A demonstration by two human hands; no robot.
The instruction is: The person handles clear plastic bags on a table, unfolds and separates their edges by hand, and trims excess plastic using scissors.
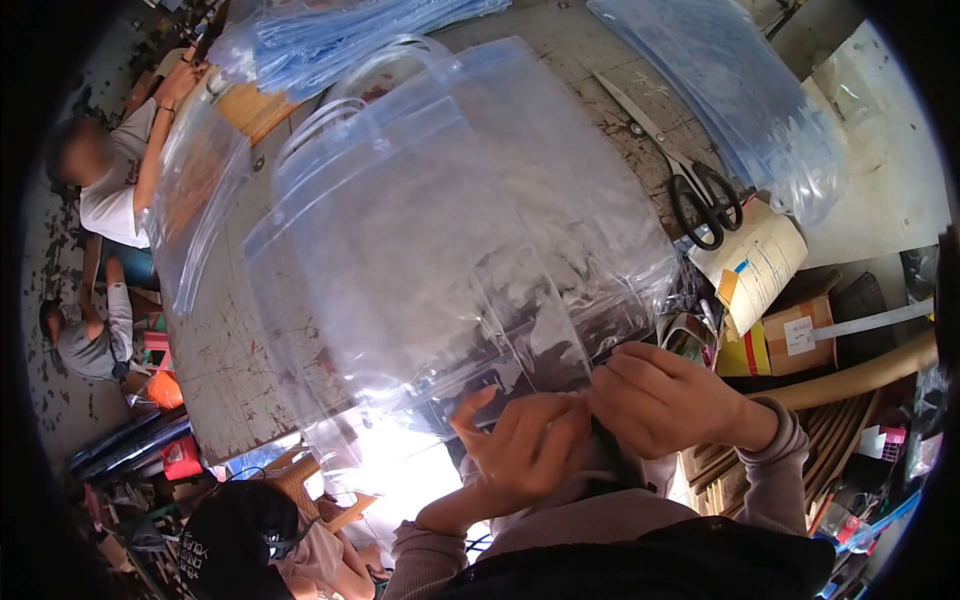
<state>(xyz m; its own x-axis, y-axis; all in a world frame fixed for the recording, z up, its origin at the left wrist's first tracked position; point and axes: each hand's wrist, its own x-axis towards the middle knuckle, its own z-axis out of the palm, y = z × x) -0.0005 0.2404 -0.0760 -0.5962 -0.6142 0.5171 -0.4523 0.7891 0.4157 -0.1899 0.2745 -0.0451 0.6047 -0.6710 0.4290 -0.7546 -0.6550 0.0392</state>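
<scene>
Two clear plastic bags with tube handles, the nearer one [400, 250] overlapping the other [560, 150], lie flat on the scratched grey table [215, 370]. At the table's near edge, by the bags' lower end, my left hand [530, 440] has its fingers curled, thumb and fingertips meeting the other hand. Pinched together beside it are the fingers of my right hand [665, 400]. Whatever lies between the fingertips is too small to make out. Black-handled scissors [690, 180] rest to the right of the bags, blades pointing away.
Stacks of bluish plastic [350, 45] and more plastic [730, 90] lie at the far side. A paper roll [765, 255] and cardboard box [800, 335] are at the right. Two people [115, 190] are at the left; another person in black headwear [235, 540] is at lower left.
</scene>
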